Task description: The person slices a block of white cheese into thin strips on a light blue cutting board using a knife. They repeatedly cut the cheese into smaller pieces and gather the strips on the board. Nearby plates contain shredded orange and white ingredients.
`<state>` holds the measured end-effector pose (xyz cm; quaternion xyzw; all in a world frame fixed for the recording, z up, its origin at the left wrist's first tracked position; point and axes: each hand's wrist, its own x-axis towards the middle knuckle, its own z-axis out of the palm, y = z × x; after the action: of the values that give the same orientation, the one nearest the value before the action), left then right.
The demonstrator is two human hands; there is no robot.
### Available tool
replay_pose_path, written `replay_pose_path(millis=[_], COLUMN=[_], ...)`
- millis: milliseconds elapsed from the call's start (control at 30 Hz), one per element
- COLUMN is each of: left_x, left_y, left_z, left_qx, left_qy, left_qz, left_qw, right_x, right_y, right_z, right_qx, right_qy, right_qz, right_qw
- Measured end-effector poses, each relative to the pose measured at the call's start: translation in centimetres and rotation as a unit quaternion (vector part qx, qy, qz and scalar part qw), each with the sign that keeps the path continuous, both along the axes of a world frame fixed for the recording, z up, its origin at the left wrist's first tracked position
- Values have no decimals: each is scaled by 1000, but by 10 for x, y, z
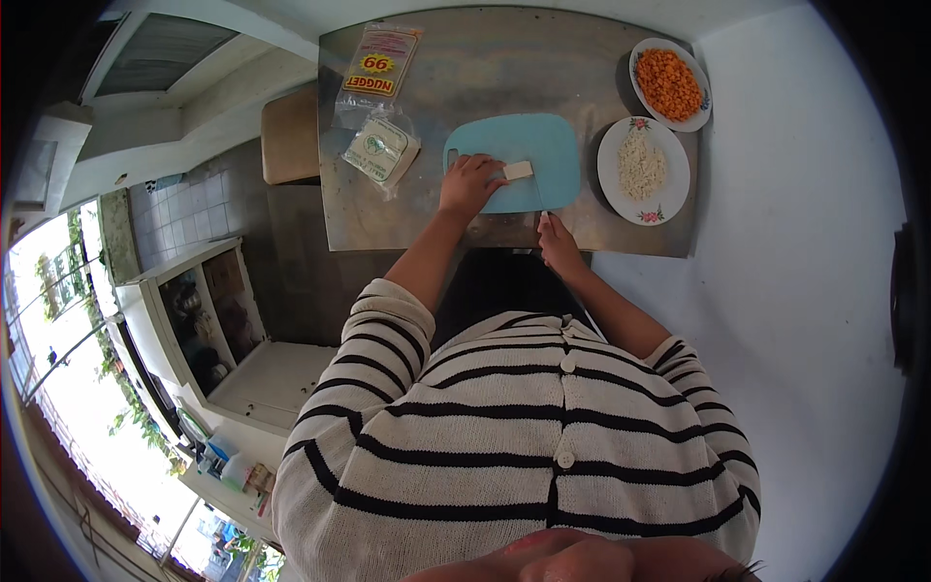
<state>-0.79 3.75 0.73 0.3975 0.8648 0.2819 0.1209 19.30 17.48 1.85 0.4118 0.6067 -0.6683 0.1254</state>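
Note:
A light-blue cutting board [556, 142] lies on the metal-topped table in front of me. On it rests a small pale rectangular block [519, 171], possibly tofu. My left hand [469, 183] comes over the board from the left, its thumb and fingertips holding the block's left end. At the board's near edge, my right hand [558, 241] grips a knife [540, 196] by its handle. The thin blade points away from me, close to the block's right end. Most of the handle is hidden in my fist.
Right of the board, a floral plate [676, 160] holds chopped white pieces; behind it, another plate [704, 81] holds diced orange food. A bagged white block [381, 151] and a printed plastic packet [380, 65] lie left on the metal table [502, 44]. A white wall [785, 182] borders the right.

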Motion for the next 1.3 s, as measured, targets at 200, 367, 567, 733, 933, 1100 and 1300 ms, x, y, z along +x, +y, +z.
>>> replay_pose_path(millis=[200, 367, 567, 733, 933, 1100, 1300], left_x=[9, 37, 31, 3, -1, 5, 7], left_y=[-5, -12, -8, 12, 23, 23, 27], left_z=[15, 4, 8, 9, 9, -6, -5], left_qx=[-65, -161, -156, -98, -38, 49, 69], left_qy=[29, 88, 62, 71, 104, 171, 171], left_qz=[20, -14, -13, -58, -68, -48, -30], left_qw=[997, 983, 986, 991, 991, 983, 982], right_x=[3, 1, 0, 3, -13, -21, -20], right_y=[-7, -28, -26, -17, -30, -38, -40], right_z=[-2, -3, -1, -5, 12, 10, 2], right_qx=[-33, 58, 3, 69, 195, 241, 259], right_qy=[10, 18, 9, 12, 35, 31, 31], right_qz=[-87, -64, -132, -96, -49, -28, -23], right_qw=[996, 996, 991, 993, 979, 970, 965])
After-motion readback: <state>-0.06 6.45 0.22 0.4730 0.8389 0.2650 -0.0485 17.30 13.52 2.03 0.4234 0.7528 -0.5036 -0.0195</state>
